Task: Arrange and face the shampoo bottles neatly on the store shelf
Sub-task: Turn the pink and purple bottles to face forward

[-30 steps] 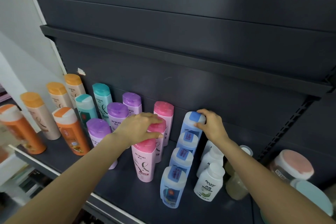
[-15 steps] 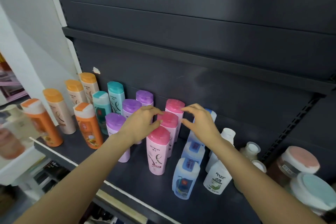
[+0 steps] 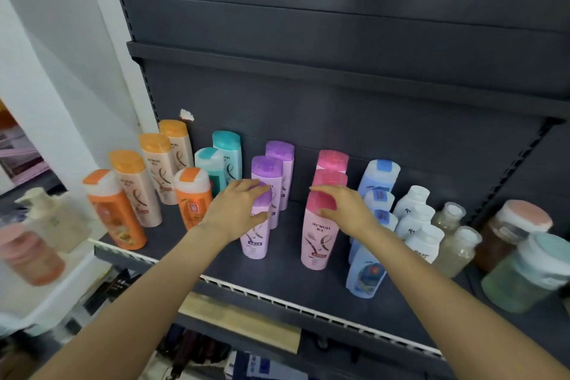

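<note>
Shampoo bottles stand in colour rows on a dark shelf (image 3: 287,281). My left hand (image 3: 239,208) grips the cap of the front purple bottle (image 3: 256,239), with two more purple bottles (image 3: 271,173) behind it. My right hand (image 3: 345,210) grips the top of the front pink bottle (image 3: 319,241); two pink bottles (image 3: 331,163) stand behind that. Both held bottles stand upright with labels facing me. Orange-capped bottles (image 3: 154,170) and teal bottles (image 3: 223,154) fill the left side. Blue bottles (image 3: 379,182) run in a row to the right.
White bottles (image 3: 413,216), small clear jars (image 3: 456,244) and large lidded jars (image 3: 521,259) crowd the shelf's right end. A white ridged strip (image 3: 293,302) edges the shelf front. An upper shelf (image 3: 308,68) overhangs the bottles. A pale unit with blurred bottles (image 3: 46,234) stands at left.
My left hand moved from the pink row to the front purple bottle. My right hand left the blue bottle and came onto the front pink bottle. The view shifted left.
</note>
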The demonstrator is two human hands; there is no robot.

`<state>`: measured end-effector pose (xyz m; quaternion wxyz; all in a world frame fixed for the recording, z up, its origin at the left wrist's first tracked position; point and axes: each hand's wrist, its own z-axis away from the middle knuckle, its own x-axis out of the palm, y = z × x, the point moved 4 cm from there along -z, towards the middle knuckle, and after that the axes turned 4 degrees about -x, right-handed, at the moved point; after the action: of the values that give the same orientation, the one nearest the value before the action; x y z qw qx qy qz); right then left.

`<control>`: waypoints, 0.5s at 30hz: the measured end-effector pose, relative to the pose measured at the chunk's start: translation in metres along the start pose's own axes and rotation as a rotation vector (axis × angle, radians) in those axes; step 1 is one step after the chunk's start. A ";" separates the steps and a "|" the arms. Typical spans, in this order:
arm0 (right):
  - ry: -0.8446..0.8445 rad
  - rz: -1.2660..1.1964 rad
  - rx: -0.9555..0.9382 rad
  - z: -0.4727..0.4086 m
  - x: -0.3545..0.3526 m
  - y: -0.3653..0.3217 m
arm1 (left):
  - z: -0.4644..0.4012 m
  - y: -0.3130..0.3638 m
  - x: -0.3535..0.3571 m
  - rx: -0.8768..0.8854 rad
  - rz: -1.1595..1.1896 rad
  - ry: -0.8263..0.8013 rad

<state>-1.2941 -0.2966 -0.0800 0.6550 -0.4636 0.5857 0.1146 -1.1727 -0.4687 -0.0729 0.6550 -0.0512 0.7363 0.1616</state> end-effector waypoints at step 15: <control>0.253 -0.140 0.085 0.032 -0.013 -0.028 | 0.001 -0.006 0.000 0.060 -0.022 0.015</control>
<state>-1.2573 -0.2829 -0.0592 0.6012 -0.4861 0.6341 -0.0158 -1.1700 -0.4739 -0.0739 0.6526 -0.0407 0.7450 0.1320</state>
